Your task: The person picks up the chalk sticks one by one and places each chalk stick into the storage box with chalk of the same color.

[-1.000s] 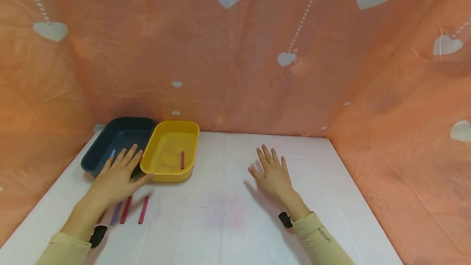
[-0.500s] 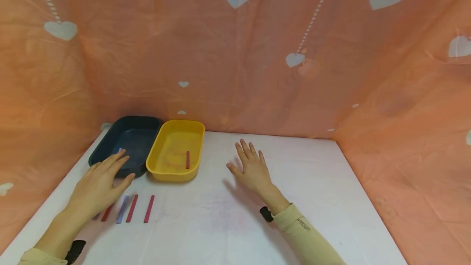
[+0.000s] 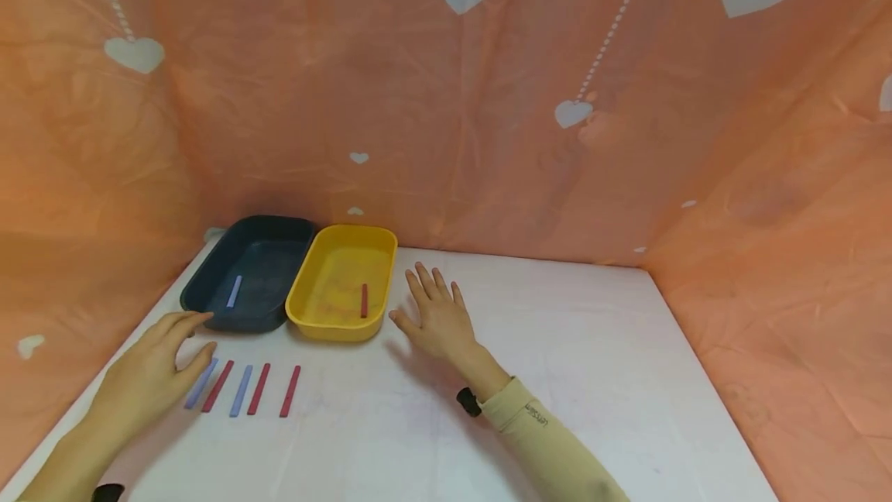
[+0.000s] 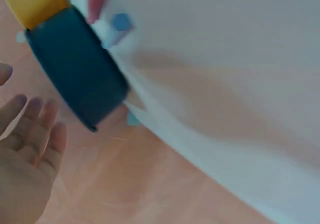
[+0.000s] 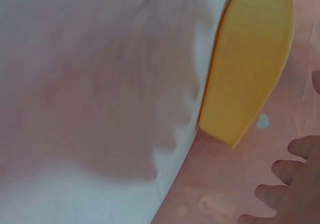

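Note:
My left hand (image 3: 142, 370) hovers beside the left end of a row of chalk-like sticks, its fingers loosely bent and nothing held. The row has blue sticks (image 3: 240, 391) and red sticks (image 3: 259, 389) lying roughly side by side on the white table. Behind them stands a dark blue tray (image 3: 307, 242) with one blue stick (image 3: 235, 291) in it. A yellow tray (image 3: 392, 254) adjoins it, holding one red stick (image 3: 364, 300). Right of the yellow tray, my right hand (image 3: 442, 325) is held over the table with spread fingers, gripping nothing.
Orange cloth (image 3: 488, 169) with pale hearts hangs behind and on both sides of the white table (image 3: 557, 355). Faint coloured smudges mark the tabletop near the middle. A black band (image 3: 468, 401) is on the right wrist.
My left hand has drawn back leftward from over the dark blue tray, uncovering its blue stick and more of the row. My right hand has shifted left toward the yellow tray.

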`<act>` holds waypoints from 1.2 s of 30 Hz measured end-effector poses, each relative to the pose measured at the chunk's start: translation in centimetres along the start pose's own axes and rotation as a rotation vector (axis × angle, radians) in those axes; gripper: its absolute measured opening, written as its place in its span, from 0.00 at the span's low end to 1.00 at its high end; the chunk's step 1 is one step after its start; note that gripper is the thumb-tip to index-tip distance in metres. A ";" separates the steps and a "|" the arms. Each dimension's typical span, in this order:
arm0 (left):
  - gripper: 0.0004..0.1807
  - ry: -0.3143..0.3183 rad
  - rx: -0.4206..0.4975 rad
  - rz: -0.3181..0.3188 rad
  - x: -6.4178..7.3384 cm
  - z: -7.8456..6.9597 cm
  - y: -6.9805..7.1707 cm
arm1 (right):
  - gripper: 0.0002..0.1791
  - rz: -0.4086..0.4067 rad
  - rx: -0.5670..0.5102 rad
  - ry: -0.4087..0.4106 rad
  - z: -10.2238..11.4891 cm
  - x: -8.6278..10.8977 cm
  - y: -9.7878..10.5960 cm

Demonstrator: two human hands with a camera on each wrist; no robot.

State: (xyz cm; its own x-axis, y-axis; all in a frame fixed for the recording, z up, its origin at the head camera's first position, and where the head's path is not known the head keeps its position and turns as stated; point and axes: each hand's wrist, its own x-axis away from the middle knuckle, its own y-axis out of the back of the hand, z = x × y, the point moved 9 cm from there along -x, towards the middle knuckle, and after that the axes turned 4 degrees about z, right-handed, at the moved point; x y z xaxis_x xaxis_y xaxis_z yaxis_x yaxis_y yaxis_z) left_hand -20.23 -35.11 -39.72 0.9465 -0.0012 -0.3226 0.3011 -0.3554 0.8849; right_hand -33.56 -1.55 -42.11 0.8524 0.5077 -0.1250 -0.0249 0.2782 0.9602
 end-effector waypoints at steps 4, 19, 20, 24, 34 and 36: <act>0.24 0.049 0.022 0.067 0.6 1.7 -0.7 | 0.43 0.006 0.003 0.008 1.4 -0.7 -0.6; 0.19 -0.068 0.098 0.128 1.3 3.6 -3.9 | 0.43 0.095 -0.109 -0.018 3.9 -1.5 -3.3; 0.19 -0.084 0.097 0.131 1.3 3.6 -4.0 | 0.43 0.098 -0.118 -0.023 3.9 -1.5 -3.5; 0.19 -0.102 0.089 0.174 1.2 3.7 -4.5 | 0.43 0.092 -0.155 -0.031 3.9 -1.4 -3.7; 0.18 -0.016 0.082 0.339 0.6 4.4 -5.4 | 0.45 0.081 -0.230 -0.037 4.2 -1.3 -4.0; 0.17 -0.019 0.085 0.343 0.5 4.5 -5.5 | 0.45 0.080 -0.238 -0.039 4.2 -1.4 -4.0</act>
State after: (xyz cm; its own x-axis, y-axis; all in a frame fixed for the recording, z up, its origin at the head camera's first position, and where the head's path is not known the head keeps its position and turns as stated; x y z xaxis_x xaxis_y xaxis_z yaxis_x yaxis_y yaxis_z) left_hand -21.92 -37.32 -46.23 0.9884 -0.1509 -0.0181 -0.0455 -0.4074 0.9121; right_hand -32.41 -6.80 -44.69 0.8621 0.5054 -0.0365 -0.2117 0.4248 0.8802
